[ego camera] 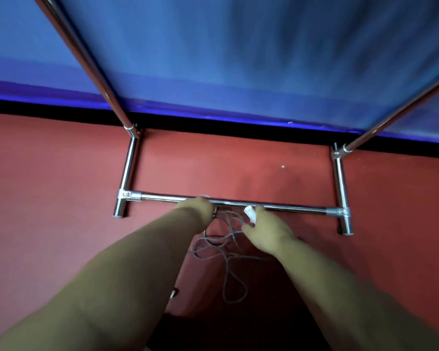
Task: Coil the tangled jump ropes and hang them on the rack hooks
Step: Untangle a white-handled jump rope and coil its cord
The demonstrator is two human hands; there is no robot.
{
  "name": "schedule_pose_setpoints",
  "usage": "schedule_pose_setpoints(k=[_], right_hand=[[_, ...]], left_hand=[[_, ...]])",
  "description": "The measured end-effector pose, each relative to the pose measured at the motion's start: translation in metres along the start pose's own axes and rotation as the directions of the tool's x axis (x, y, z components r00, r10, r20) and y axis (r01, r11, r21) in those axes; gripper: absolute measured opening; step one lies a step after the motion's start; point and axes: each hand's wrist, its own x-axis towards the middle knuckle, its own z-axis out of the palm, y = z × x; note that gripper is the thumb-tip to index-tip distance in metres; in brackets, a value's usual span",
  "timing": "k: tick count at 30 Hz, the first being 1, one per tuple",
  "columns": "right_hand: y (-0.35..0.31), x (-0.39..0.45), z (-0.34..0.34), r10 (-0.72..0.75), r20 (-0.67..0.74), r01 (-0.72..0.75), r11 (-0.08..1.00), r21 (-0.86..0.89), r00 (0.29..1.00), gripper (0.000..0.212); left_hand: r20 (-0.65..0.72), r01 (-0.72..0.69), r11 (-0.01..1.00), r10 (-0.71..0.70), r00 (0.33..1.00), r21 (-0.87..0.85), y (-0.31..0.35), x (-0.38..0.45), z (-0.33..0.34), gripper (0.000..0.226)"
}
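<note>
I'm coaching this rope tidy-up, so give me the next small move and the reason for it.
Probably lift the white handle, held in the right hand, up and away so the grey rope pulls straight. The rope lies in loose tangled loops on the red floor below the rack's bottom bar, and the left hand is at its other end.

Tangled rope (226, 252) lies on the floor (48, 186) before the rack's crossbar (289, 208) — curtain (238, 59) behind.

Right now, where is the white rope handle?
In the head view, centre-right: the handle is pinched in the right hand, just below the rack's bottom bar.
</note>
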Motion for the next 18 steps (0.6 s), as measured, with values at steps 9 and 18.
schedule_pose_setpoints(k=[9,18], right_hand=[[-0.057,-0.132,-0.078,0.125,-0.271,0.142,0.608,0.781,0.954,0.018],[-0.050,-0.273,-0.108,0.047,-0.079,0.086,-0.158,0.984,0.996,0.028]], left_hand=[[-0.189,0.061,0.983,-0.094,0.977,-0.175,0.017,-0.142,-0.064,0.031],[-0.209,-0.287,0.823,0.209,0.955,-0.490,0.092,-0.277,-0.075,0.029]])
